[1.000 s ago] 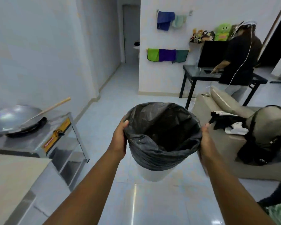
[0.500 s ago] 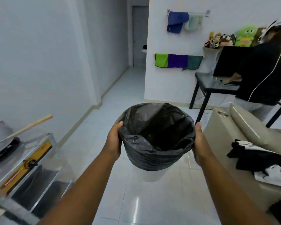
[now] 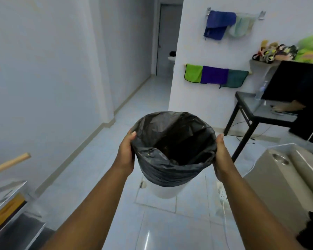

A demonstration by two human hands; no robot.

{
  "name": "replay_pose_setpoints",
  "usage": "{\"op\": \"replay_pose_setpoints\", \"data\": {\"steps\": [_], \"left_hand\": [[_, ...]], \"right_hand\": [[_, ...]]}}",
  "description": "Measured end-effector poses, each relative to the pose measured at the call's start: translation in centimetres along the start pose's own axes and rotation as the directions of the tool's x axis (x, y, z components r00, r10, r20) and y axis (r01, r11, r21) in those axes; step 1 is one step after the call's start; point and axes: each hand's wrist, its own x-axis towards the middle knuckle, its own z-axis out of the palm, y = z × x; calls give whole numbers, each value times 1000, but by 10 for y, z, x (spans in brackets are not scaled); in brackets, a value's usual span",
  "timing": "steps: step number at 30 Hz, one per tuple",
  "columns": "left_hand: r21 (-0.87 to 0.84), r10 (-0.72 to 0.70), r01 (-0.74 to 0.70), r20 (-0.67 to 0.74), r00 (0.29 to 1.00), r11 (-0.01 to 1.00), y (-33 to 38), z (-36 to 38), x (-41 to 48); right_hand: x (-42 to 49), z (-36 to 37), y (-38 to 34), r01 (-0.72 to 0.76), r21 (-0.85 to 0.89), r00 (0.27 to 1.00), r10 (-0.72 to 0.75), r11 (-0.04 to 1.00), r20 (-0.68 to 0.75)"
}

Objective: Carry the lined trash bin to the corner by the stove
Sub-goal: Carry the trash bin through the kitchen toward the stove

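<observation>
Head view: at the far left we see the stainless-steel stove (image 3: 5,201) cut off by the frame edge, with a yellow strip on its front and a wooden handle (image 3: 9,164) jutting out above it. Beyond it a pale wall runs back to a corridor with a door at its end.

In the middle we hold the trash bin (image 3: 167,191) off the tiled floor (image 3: 90,170), out in front of us and well apart from the stove. It is white, and its black liner (image 3: 163,170) is folded down over the rim. Our left hand (image 3: 126,156) is clamped on the bin's left side, thumb hooked over the liner at the rim. Our right hand (image 3: 221,157) presses the opposite side, thumb along the rim; its fingers are hidden behind the bin.

On the wall behind hang a blue towel (image 3: 218,24) and, lower, a row of green, purple and teal cloths (image 3: 215,75). Farther right stands a black table (image 3: 260,114) with a person in dark clothing at it, plush toys (image 3: 285,52) on a shelf above. A white power strip (image 3: 222,192) lies on the floor just beside a beige sofa (image 3: 278,181) at the right edge.
</observation>
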Motion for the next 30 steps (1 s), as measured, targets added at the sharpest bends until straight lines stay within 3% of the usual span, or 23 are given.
{"op": "replay_pose_setpoints", "data": {"steps": [10, 17, 23, 30], "left_hand": [[-8, 16, -17, -72, 997, 1000, 13, -38, 180], [26, 92, -89, -247, 965, 996, 2, -92, 311], [76, 218, -207, -476, 852, 975, 11, -136, 371], [197, 334, -276, -678, 655, 941, 34, -196, 384]], "right_hand": [[197, 58, -3, -17, 49, 999, 15, 999, 35], [380, 123, 12, -62, 41, 969, 50, 997, 242], [501, 201, 22, -126, 13, 885, 106, 992, 453], [573, 317, 36, -131, -57, 696, 133, 990, 706]]}}
